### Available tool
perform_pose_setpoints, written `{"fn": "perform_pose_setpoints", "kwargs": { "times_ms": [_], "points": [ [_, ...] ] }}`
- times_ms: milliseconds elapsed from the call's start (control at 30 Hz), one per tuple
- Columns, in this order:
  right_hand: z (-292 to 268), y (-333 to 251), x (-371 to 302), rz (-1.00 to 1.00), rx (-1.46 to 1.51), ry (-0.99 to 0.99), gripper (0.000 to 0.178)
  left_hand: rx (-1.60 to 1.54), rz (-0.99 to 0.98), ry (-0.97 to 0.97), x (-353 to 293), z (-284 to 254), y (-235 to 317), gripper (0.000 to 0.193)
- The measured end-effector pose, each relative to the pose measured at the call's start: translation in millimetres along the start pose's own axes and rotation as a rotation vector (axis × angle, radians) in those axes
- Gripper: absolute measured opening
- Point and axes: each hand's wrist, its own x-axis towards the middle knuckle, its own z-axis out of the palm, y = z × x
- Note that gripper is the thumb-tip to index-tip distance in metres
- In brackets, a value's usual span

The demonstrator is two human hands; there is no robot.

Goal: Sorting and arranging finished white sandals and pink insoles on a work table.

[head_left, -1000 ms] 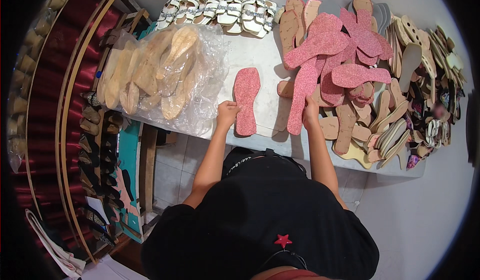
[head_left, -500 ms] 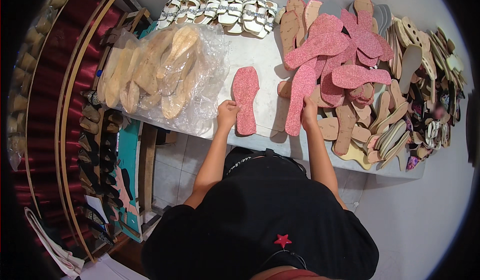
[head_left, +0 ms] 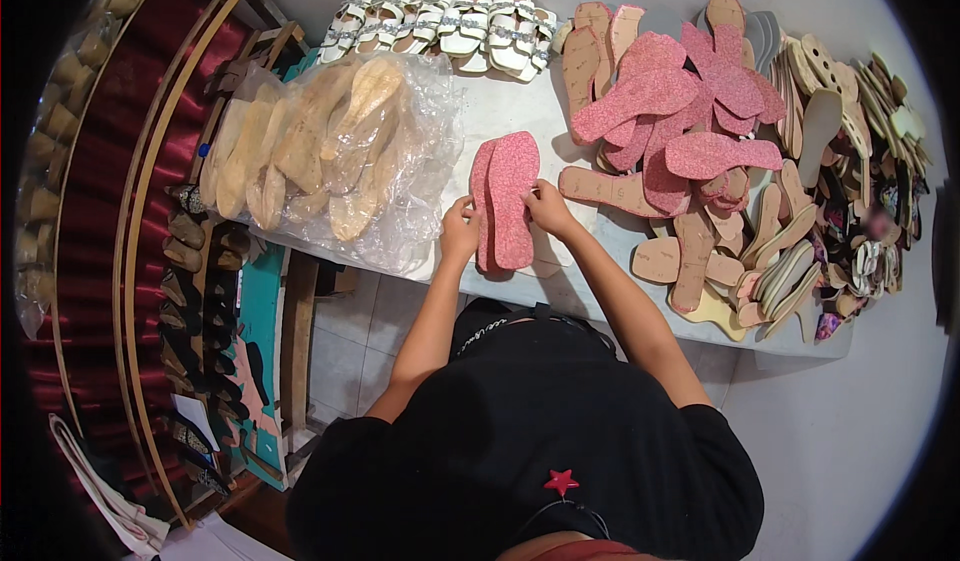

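Two pink glittery shoe insoles are held side by side over the white table, partly overlapping. The left insole (head_left: 480, 186) shows only as a strip, since the right insole (head_left: 514, 201) covers much of it. My left hand (head_left: 460, 229) is closed on the outer edge of the left insole. At the waist of the right insole, my right hand (head_left: 548, 208) pinches its outer edge. To the right of my hands lies a heap of pink insoles (head_left: 640, 101), with a tan insole (head_left: 605, 191) sticking out on its near side.
A clear plastic bag (head_left: 425, 111) of wooden shoe lasts (head_left: 350, 176) lies on the left. White sandals (head_left: 462, 26) stand in a row against the wall. Stacked soles (head_left: 790, 271) crowd the table's right end. A shoe rack (head_left: 200, 311) stands at the left.
My right hand has brought an insole leftward from beside the heap and laid it partly over the other one. My left hand stays at the left insole's edge.
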Motion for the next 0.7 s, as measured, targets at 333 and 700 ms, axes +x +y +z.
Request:
{"fn": "perform_pose_setpoints", "kwargs": {
  "times_ms": [333,700],
  "points": [
    [36.7,4.5,8.4,-0.094,-0.248,0.248,0.039,-0.317,-0.082,-0.154,12.0,7.4,-20.2,0.038],
    [42.6,-12.7,-3.6,0.032,-0.284,0.317,0.046,-0.002,0.097,-0.063,3.6,4.2,-5.9,0.041]
  ]
}}
